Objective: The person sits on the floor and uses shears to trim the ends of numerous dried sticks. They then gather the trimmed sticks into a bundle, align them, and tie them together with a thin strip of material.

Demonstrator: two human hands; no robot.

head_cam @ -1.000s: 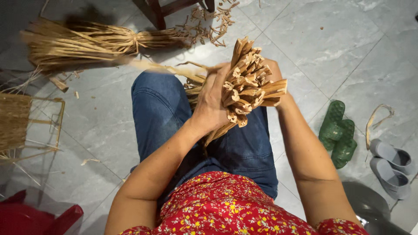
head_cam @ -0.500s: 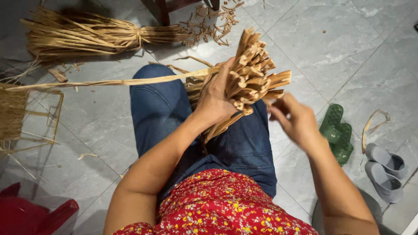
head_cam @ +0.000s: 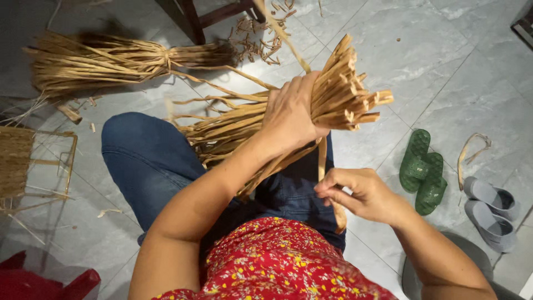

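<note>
My left hand [head_cam: 291, 114] grips a thick bundle of dried tan fibre strips [head_cam: 338, 94] above my lap, cut ends pointing up and right. The loose tails of the bundle trail left across my blue jeans [head_cam: 150, 161]. My right hand [head_cam: 358, 191] is lower, near my waist, pinching a single strip [head_cam: 323, 161] that runs down from the bundle past my fingers. I am seated, wearing a red flowered top [head_cam: 277, 261].
A second tied bundle of strips [head_cam: 111, 61] lies on the grey tiled floor at upper left, with scraps near dark wooden furniture legs [head_cam: 194, 16]. A partly woven frame [head_cam: 22, 166] stands at left. Green sandals [head_cam: 422, 169] and grey sandals [head_cam: 491, 208] lie at right.
My right hand left the bundle's top and came down to my waist, drawing one strip out. My left hand kept its grip and raised the bundle slightly.
</note>
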